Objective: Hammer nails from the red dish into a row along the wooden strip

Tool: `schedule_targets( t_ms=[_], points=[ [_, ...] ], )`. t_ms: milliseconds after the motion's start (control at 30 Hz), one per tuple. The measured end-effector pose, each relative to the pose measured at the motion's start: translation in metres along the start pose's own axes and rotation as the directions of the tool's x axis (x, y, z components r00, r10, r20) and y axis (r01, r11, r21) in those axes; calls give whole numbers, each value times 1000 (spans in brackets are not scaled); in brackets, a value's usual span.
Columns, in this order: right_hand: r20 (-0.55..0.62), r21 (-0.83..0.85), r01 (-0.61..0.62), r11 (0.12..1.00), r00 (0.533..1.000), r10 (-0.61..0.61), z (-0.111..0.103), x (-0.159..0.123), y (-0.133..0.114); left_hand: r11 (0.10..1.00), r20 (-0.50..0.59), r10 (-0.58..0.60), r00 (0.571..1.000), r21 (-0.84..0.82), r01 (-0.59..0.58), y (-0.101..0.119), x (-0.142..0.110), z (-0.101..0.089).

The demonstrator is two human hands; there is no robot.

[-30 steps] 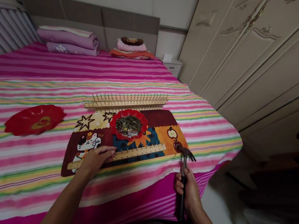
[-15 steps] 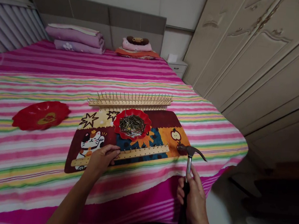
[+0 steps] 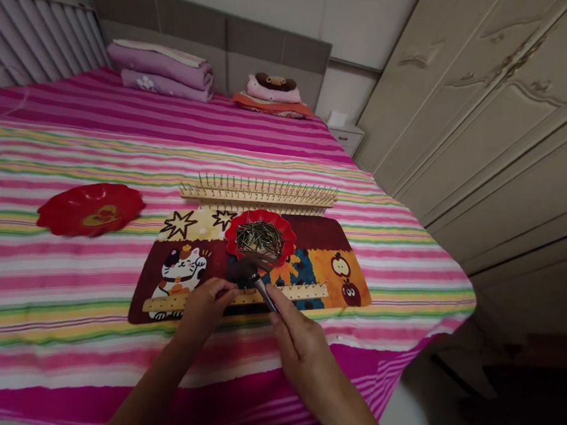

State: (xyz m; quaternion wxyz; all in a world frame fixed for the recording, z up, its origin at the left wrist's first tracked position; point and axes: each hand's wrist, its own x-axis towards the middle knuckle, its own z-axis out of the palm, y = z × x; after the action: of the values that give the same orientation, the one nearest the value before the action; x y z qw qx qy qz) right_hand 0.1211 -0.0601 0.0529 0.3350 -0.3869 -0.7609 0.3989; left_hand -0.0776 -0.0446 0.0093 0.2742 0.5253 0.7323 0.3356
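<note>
My right hand [image 3: 301, 341] is wrapped round the handle of a claw hammer [image 3: 268, 296]. The hammer's dark, blurred head is over the wooden strip, close to my left fingertips. That pale strip [image 3: 162, 304] has a row of holes, and several nails stand upright along its right part. My left hand [image 3: 207, 305] pinches at the strip's middle; whatever is between its fingertips is too small to make out. Under the strip lies a patterned mat [image 3: 143, 286] with a cat and apples. Just behind the hammer head, a red scalloped bowl [image 3: 288, 236] holds a heap of loose nails [image 3: 260, 237].
Behind the bowl, wooden strips [image 3: 259, 198] bristling with nails lie at the mat's back edge. A red plate [image 3: 73, 212] sits at left on the striped bedspread [image 3: 75, 346]. Folded bedding [image 3: 161, 70] is by the headboard; a wardrobe [image 3: 497, 126] stands at right.
My right hand has swung the hammer leftward from the mat's right edge to above the strip's middle. My left hand stays pinched at the strip. The view has shifted slightly.
</note>
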Motion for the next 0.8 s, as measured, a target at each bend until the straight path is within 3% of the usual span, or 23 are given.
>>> schedule_targets(
  t_ms=[100, 167, 233, 300, 333, 400, 467, 500, 567, 633, 733, 800],
  points=[
    [92, -71, -37, 997, 995, 43, 2, 4, 2, 999, -10, -21, 1000, 40, 22, 1, 0, -1],
    [83, -33, -34, 999, 996, 37, 0, 1, 4, 998, 0, -41, 999, 38, 41, 1, 0, -1],
    [-15, 53, -37, 998, 999, 38, -4, -7, 7, 999, 15, -44, 999, 8, 44, 2, 1, -1],
    [-166, 186, -118, 976, 975, 149, -13, -18, 12, 998, 34, -52, 998, -23, 53, 1, 1, -1],
    [-248, 281, -183, 942, 935, 255, -18, -24, 15, 997, 52, -63, 997, -43, 65, 1, 1, -3],
    [-371, 521, -272, 809, 781, 502, -29, -36, 24, 987, 116, -101, 988, -111, 114, 0, 2, -8],
    [-415, 717, -234, 656, 613, 672, -38, -47, 37, 968, 155, -133, 979, -190, 161, 1, 5, -14],
    [-416, 779, -189, 598, 557, 718, -41, -53, 45, 963, 139, -136, 981, -214, 164, 2, 8, -18],
    [-408, 846, -101, 523, 509, 758, -44, -64, 64, 978, 52, -89, 995, -186, 98, 11, 19, -22],
    [-378, 886, -56, 460, 488, 786, -42, -73, 82, 997, -10, 39, 999, -61, -39, 25, 33, -20],
    [-330, 920, -32, 390, 472, 817, -38, -83, 103, 950, 94, 247, 965, 172, -260, 51, 58, -6],
    [-312, 929, -25, 368, 479, 820, -37, -86, 110, 896, 196, 288, 937, 290, -336, 65, 74, 9]
  ],
)
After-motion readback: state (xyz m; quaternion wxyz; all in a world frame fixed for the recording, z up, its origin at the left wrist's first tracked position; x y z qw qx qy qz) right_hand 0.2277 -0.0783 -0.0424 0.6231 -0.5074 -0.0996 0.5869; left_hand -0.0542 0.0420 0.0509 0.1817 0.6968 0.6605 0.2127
